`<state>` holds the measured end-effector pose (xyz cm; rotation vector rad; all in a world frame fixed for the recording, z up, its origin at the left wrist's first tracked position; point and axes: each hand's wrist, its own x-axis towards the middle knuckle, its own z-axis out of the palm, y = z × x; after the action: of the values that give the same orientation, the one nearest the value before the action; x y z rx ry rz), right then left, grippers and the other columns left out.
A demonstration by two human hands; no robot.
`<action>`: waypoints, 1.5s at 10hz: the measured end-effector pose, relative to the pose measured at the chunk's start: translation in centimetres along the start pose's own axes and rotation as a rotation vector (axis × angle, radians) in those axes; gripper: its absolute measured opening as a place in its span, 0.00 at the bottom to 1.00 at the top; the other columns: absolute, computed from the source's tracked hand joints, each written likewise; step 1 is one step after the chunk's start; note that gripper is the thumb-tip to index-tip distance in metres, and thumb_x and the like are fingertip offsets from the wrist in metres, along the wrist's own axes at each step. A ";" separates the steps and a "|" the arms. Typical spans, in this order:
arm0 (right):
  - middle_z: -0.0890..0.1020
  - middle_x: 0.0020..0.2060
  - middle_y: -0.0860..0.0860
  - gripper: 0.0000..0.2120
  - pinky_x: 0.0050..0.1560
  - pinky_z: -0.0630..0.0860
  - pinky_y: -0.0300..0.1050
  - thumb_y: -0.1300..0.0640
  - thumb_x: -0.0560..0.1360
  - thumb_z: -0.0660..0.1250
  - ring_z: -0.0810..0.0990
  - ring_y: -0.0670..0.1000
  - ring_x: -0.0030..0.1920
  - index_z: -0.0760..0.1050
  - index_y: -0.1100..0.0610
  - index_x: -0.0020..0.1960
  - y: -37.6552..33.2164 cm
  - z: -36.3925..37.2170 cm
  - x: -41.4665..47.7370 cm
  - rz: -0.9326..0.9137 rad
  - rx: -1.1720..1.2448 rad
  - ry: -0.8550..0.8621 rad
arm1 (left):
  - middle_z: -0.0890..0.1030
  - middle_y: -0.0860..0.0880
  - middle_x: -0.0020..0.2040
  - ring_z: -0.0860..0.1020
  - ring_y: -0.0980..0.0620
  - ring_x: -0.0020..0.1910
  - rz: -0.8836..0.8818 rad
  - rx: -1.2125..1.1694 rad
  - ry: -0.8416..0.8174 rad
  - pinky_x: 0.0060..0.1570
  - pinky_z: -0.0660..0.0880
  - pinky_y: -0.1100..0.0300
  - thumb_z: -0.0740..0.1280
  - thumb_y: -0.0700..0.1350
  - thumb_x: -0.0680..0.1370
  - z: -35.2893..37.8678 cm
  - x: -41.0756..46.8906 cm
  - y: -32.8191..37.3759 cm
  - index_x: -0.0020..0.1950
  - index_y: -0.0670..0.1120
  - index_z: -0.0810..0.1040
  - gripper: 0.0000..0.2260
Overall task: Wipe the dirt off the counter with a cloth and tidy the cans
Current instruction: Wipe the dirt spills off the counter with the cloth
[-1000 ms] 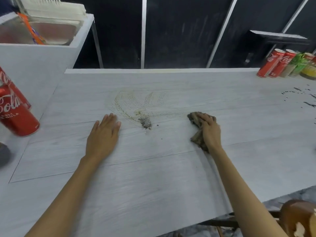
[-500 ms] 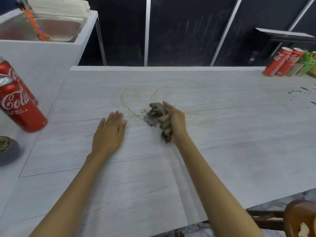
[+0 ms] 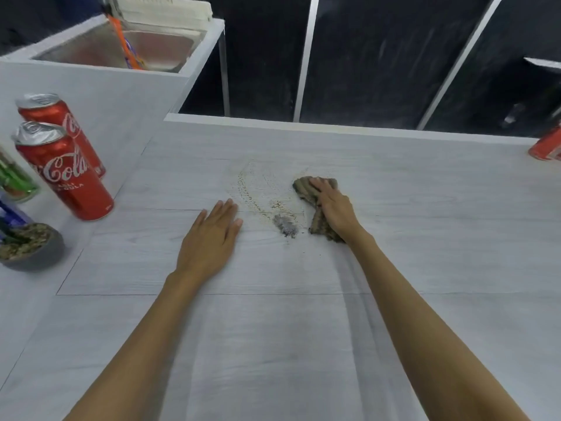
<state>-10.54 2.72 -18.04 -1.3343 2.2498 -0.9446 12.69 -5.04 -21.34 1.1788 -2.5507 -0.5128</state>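
I'm pressing my right hand [image 3: 333, 205], fingers together, on the brown cloth [image 3: 315, 205] just right of the dirt pile [image 3: 284, 226]. My left hand [image 3: 209, 241] is lying flat on the counter [image 3: 273, 344], fingers slightly apart. Coca-Cola cans [image 3: 65, 174] are standing far left.

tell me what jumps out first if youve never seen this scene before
Mid-counter, the right hand presses a brown cloth flat beside a small grey pile of dirt, with curved speckled streaks fanning behind it. The left hand rests flat, fingers spread, on the pale counter. At the left edge stand two red cola cans.
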 end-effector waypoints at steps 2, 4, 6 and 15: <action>0.71 0.70 0.49 0.20 0.72 0.60 0.46 0.61 0.79 0.51 0.60 0.48 0.74 0.75 0.56 0.65 -1.6 1.6 0.4 -0.125 0.228 -0.295 | 0.56 0.54 0.76 0.51 0.60 0.75 -0.014 -0.012 -0.005 0.75 0.45 0.61 0.46 0.53 0.81 -0.3 -0.2 0.1 0.75 0.49 0.56 0.22; 0.70 0.70 0.49 0.23 0.74 0.59 0.47 0.67 0.74 0.53 0.59 0.47 0.74 0.75 0.55 0.64 -1.9 1.5 -1.2 -0.158 0.301 -0.410 | 0.56 0.55 0.76 0.51 0.61 0.75 -0.018 -0.021 -0.003 0.75 0.45 0.61 0.47 0.53 0.81 -0.3 -0.1 0.2 0.75 0.49 0.57 0.22; 0.57 0.75 0.46 0.23 0.76 0.46 0.48 0.56 0.79 0.54 0.48 0.45 0.76 0.60 0.46 0.74 -2.5 1.4 -3.3 -0.114 0.364 -0.523 | 0.57 0.55 0.76 0.52 0.61 0.75 -0.015 -0.030 -0.003 0.74 0.45 0.61 0.47 0.53 0.81 -0.2 -0.1 0.0 0.74 0.49 0.58 0.22; 0.44 0.77 0.52 0.31 0.74 0.39 0.48 0.45 0.79 0.55 0.37 0.49 0.76 0.44 0.48 0.77 -2.1 4.4 -4.7 -0.287 -0.222 -0.308 | 0.58 0.54 0.76 0.53 0.60 0.75 -0.026 -0.042 0.010 0.74 0.46 0.61 0.47 0.53 0.81 -0.3 -0.2 0.3 0.74 0.49 0.59 0.21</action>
<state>-4.29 4.55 -19.84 -1.7992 2.0051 -0.5341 12.70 -4.80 -20.98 1.1983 -2.5067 -0.5614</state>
